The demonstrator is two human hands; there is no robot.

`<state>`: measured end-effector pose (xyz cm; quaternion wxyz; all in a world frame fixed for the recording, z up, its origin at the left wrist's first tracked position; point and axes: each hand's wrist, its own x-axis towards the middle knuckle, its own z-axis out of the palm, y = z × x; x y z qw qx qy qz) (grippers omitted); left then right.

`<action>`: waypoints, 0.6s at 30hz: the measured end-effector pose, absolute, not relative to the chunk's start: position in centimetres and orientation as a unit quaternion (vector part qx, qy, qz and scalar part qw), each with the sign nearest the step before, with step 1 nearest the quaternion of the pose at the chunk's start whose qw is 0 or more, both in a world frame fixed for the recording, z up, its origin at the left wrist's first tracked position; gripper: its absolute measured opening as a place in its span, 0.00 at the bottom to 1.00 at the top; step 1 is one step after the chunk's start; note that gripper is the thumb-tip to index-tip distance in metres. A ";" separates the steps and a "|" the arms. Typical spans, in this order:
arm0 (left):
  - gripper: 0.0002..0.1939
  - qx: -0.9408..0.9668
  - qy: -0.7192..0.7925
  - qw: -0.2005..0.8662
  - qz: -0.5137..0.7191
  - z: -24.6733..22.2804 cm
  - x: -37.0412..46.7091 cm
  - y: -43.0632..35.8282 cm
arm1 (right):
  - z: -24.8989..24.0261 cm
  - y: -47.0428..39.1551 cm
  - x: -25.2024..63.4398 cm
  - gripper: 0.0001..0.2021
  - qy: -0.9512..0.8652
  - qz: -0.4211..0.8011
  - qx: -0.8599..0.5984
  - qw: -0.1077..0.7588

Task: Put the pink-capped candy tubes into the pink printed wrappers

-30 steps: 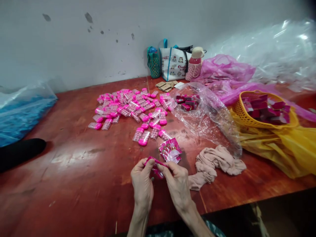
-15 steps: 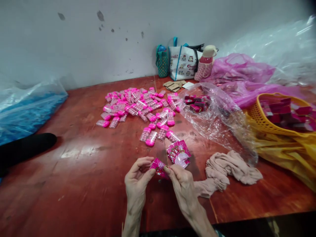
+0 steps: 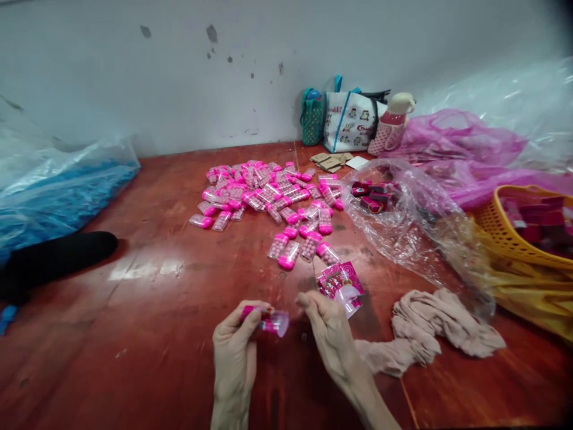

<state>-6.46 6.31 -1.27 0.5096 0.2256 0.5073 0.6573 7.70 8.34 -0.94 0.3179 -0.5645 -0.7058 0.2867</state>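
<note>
My left hand [image 3: 235, 334] pinches a pink printed plastic sleeve [image 3: 264, 319] between thumb and fingers; its clear right end gapes like a short tube. To the right, apart from the sleeve, my right hand [image 3: 329, 322] has its fingers curled together, and whatever may be between the fingertips is hidden. Just beyond it lies a small stack of flat pink printed sleeves [image 3: 342, 283] with clear ends. Farther back spreads a pile of small clear candy boxes [image 3: 255, 185] with pink caps and round pale pink pieces inside.
A clear plastic bag [image 3: 403, 239] holds dark red pieces. Right of it stands a yellow basket [image 3: 496, 221] of dark red pieces. A beige cloth [image 3: 439, 322] lies right of my hands. Blue-filled bag [image 3: 98, 185] and black object [image 3: 67, 254] sit left. Bottles and a tote [image 3: 351, 128] line the wall.
The sleeve, flat between both hands before, now sits in my left hand with its end opened. My right hand has let go of it. The view has shifted left.
</note>
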 end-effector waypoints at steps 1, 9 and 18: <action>0.07 0.186 0.506 0.502 0.676 -1.2 -6.9 6.5 | -0.8 9.5 7.2 0.16 -0.725 0.223 -0.579 0.300; 0.14 0.088 0.498 0.483 0.714 -0.4 -9.0 6.8 | -2.3 12.5 2.9 0.22 -0.774 0.151 -0.578 0.208; 0.15 0.085 0.482 0.498 0.716 -0.3 -10.0 6.1 | -2.5 11.1 5.8 0.16 -0.844 0.132 -0.477 0.206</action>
